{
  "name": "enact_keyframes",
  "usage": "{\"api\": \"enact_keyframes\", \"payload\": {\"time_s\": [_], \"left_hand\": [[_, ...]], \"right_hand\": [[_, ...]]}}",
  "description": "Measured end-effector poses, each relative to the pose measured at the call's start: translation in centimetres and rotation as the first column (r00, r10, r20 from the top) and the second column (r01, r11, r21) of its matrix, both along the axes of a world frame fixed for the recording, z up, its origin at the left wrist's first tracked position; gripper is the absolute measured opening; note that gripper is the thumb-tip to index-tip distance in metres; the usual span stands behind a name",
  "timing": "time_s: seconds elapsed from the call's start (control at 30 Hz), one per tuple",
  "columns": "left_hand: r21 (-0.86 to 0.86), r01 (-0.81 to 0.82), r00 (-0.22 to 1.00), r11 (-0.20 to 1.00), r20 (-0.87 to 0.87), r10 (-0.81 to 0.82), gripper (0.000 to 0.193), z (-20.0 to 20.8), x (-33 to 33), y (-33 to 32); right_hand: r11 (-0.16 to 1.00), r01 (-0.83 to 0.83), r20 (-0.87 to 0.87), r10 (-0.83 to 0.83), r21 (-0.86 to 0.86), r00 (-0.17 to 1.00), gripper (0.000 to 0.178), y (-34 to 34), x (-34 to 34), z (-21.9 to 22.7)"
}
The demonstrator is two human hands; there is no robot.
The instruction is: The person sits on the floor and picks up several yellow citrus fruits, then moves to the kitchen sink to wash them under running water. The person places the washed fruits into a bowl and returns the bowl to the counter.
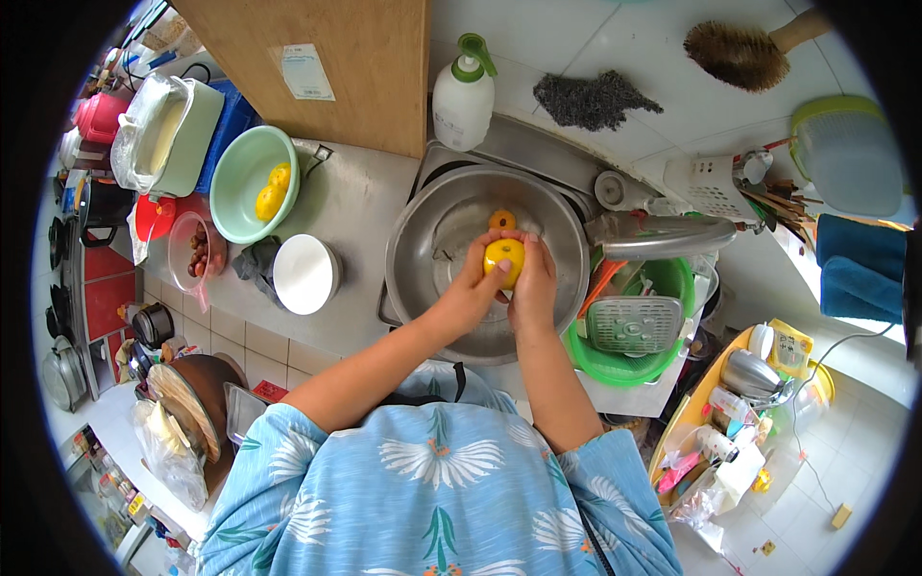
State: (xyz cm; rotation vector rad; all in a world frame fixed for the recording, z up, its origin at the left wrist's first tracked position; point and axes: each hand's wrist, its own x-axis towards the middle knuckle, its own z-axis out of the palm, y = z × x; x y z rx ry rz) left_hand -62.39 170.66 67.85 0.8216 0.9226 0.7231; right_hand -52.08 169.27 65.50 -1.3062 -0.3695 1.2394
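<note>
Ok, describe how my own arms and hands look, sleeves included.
The left hand and right hand are bare, with no gloves, and no watch or bracelet shows on either wrist. The forearms are uncovered too. The left sleeve and right sleeve are short, loose and light blue, printed with large white flowers and green leaves.

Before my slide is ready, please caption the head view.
Left hand and right hand hold a round yellow fruit over a wide round metal basin.
</note>
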Motion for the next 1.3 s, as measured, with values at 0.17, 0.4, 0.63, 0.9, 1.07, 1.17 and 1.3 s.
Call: {"api": "enact_keyframes", "payload": {"time_s": [0.17,0.4,0.63,0.9,1.07,1.17,1.3], "left_hand": [[-0.123,0.021,0.997,0.992,0.082,-0.011,0.039,-2.7,-1.9,2.2],[0.192,0.11,0.989,0.975,-0.119,-0.088,0.038,-4.5,-1.7,-0.7],[0.164,0.241,0.913,0.956,-0.373,-0.166,0.035,-12.1,-4.3,-0.1],[-0.588,-0.144,0.989,0.796,-0.112,0.095,0.036,-12.9,-6.3,4.3],[-0.711,-0.206,0.978,0.672,-0.144,0.148,0.038,-15.3,-6.1,5.0],[-0.762,-0.01,0.999,0.648,0.015,0.032,0.045,-16.5,-6.0,4.7],[-0.728,0.239,0.97,0.643,0.205,-0.128,0.054,-10.0,-3.2,5.1]], "right_hand": [[0.949,-0.249,0.417,0.15,0.195,0.896,0.023,-1.4,-1.1,1.6],[0.994,-0.106,0.215,0.109,-0.024,0.97,0.023,-2.3,-1.0,-1.4],[0.96,-0.175,0.239,0.227,-0.22,0.944,0.032,-3.0,-0.7,-11.0],[0.951,0.197,-0.007,-0.205,-0.24,0.979,0.023,-0.2,8.7,-28.7],[0.878,-0.455,-0.625,0.274,-0.146,0.731,0.025,2.0,5.1,-17.3],[0.827,-0.523,-0.264,0.468,-0.205,0.844,0.027,1.4,3.1,-7.3],[0.831,-0.542,0.627,0.489,-0.123,0.607,0.037,-0.5,4.0,-3.9]]}}
